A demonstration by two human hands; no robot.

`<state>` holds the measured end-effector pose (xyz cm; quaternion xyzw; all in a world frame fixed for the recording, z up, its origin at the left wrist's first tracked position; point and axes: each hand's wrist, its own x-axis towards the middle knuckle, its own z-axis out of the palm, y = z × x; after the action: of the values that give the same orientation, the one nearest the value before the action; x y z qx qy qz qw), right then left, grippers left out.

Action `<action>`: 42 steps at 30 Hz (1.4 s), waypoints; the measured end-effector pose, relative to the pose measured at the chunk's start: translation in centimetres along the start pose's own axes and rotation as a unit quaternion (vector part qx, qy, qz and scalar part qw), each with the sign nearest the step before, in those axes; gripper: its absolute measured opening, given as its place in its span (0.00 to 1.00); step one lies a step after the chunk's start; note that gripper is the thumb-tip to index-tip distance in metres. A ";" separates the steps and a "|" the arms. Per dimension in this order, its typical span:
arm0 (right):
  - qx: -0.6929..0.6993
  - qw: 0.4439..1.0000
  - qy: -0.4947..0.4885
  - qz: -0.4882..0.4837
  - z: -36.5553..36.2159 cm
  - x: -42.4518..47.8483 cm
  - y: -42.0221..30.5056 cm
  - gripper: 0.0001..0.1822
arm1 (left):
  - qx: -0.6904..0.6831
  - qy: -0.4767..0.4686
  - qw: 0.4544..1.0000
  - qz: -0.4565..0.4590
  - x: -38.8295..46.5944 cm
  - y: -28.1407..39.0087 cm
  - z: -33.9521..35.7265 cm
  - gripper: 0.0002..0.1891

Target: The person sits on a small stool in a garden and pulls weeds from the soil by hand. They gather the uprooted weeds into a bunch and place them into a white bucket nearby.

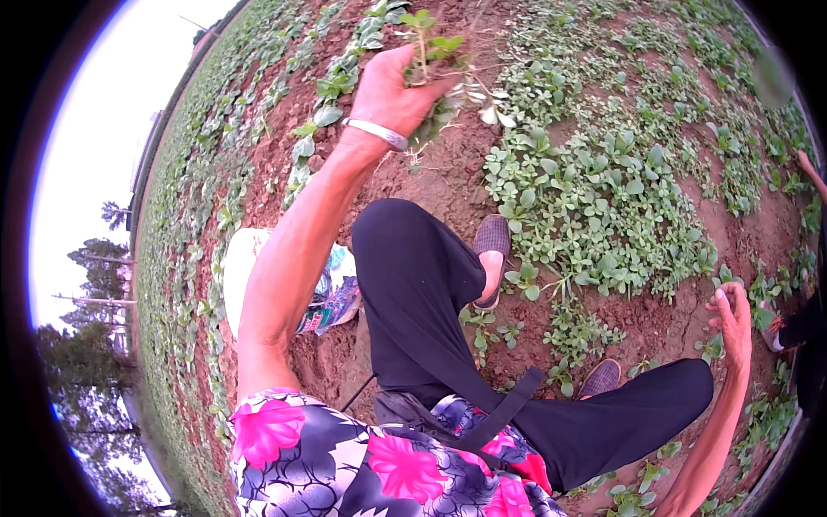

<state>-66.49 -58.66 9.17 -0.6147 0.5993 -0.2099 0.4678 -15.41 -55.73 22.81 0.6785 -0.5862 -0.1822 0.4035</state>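
At the top of the head view, my left hand [397, 94], with a pale bracelet [377, 132] at its wrist, grips a bunch of uprooted green plants [426, 48]. Thin roots and small leaves hang from the bunch over bare reddish soil. At the right, my right hand [731, 316] is raised near my bent knee, its fingers loosely curled and apart, with nothing seen in it. Between my hands grows a dense patch of low leafy plants [601, 213].
A white printed sack [339, 284] lies on the soil beside my knee. Rows of broad-leaved seedlings [302, 148] run along the left. My shoes [492, 236] stand among the plants. Another person's arm [813, 174] and dark-clothed leg show at the right rim.
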 end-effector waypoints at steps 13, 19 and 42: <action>-0.091 0.975 -0.147 -0.137 9.0 1.2 -12.4 0.15 | 0.323 0.051 0.841 -0.432 -31.2 -29.4 -36.3 0.31; -0.112 0.981 -0.123 -0.097 4.2 1.6 -14.1 0.16 | 0.388 0.177 0.883 -0.195 -19.1 -28.4 -39.5 0.26; -0.349 0.909 -0.171 0.150 12.7 5.9 8.1 0.13 | 0.186 -0.558 0.787 0.186 -13.1 -6.0 37.1 0.12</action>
<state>-59.37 -58.81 -5.33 -0.6682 0.6302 0.1937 0.3446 -41.46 -55.88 -7.26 0.3980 -0.8467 -0.3378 -0.1026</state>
